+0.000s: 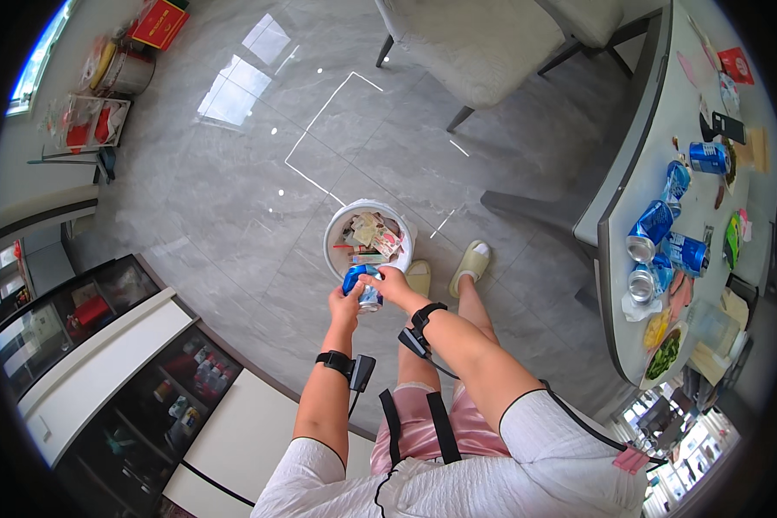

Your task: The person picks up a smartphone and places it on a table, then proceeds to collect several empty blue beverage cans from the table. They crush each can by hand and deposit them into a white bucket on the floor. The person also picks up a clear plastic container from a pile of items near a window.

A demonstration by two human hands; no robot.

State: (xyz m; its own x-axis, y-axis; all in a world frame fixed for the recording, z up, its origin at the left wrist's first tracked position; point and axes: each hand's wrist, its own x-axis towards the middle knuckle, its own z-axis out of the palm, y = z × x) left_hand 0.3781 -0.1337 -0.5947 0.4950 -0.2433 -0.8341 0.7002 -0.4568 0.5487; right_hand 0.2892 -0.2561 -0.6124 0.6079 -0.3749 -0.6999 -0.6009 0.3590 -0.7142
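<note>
Both of my hands grip one blue aluminium drink can (368, 299), which looks dented. My left hand (344, 304) holds its left side. From the right, my right hand (390, 286) closes over its upper part, hiding some of it. Just beyond the can stands a round white waste bin (331, 236) on the floor. Crumpled wrappers and tissue (374, 232) lie inside it, with a thin red stick among them. The can overlaps the near rim of the bin in this view; how high above it the can is, I cannot tell.
On the table (628, 168) to the right lie several crushed blue cans (651, 226), a dish of green vegetables (665, 355) and a black phone (728, 127). An upholstered chair (479, 52) stands ahead. A glass-fronted cabinet (188, 382) flanks my left side.
</note>
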